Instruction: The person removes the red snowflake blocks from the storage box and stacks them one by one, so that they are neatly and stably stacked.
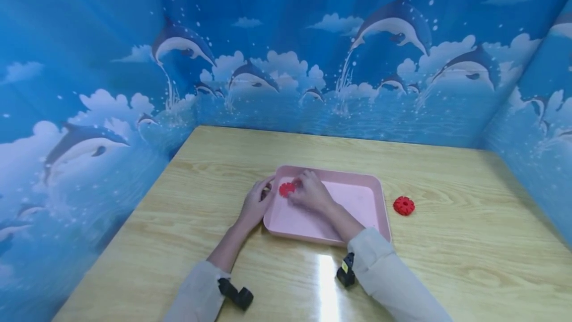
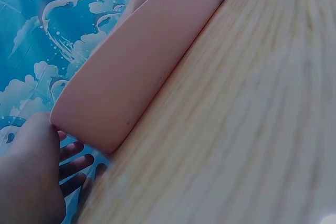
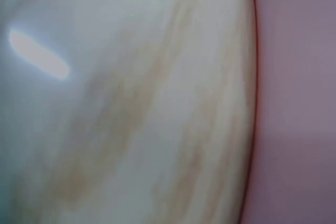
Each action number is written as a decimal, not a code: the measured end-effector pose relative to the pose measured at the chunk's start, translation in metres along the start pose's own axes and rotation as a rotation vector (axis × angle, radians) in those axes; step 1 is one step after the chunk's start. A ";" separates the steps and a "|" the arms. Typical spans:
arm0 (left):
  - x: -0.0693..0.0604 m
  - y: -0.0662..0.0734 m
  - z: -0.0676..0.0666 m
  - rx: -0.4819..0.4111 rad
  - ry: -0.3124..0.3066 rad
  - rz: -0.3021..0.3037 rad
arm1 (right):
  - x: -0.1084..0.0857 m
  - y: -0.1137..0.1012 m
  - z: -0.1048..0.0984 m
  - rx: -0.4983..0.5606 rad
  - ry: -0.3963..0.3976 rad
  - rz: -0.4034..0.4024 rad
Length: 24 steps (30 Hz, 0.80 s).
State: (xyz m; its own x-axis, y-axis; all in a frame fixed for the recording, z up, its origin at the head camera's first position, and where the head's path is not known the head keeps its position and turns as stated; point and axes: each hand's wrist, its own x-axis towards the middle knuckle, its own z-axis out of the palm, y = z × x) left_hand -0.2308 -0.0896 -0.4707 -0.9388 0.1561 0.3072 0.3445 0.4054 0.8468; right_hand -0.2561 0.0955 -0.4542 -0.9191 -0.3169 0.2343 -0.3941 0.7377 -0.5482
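A pink rectangular tray [image 1: 357, 202] lies on the wooden table. Over its left end, my right hand [image 1: 313, 194] pinches the edge of a red snowflake building disc [image 1: 286, 190], whose notched rim shows to the left of the fingertips. My left hand [image 1: 255, 205] rests against the outside of the tray's left wall. In the left wrist view that hand [image 2: 37, 166] touches the tray's corner [image 2: 100, 124], its fingers loosely extended beside it. Only the tray's wall [image 3: 299, 98] and blurred table appear in the right wrist view; the right hand is out of it.
To the right of the tray, several red snowflake discs [image 1: 404, 205] sit together in a small pile. The wooden table [image 1: 469, 222] meets a blue dolphin-print curtain [image 1: 286, 53] at the back and sides. Both wrists carry small black cameras.
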 end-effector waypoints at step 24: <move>0.000 -0.001 0.001 0.014 0.018 0.016 | -0.031 -0.013 -0.046 0.104 0.015 0.006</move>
State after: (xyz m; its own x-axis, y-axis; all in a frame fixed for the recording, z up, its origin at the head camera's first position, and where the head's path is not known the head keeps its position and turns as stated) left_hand -0.2312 -0.0894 -0.4723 -0.9329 0.1462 0.3290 0.3598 0.4154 0.8355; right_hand -0.2227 0.1230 -0.4176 -0.9217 -0.3031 0.2422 -0.3870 0.6734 -0.6299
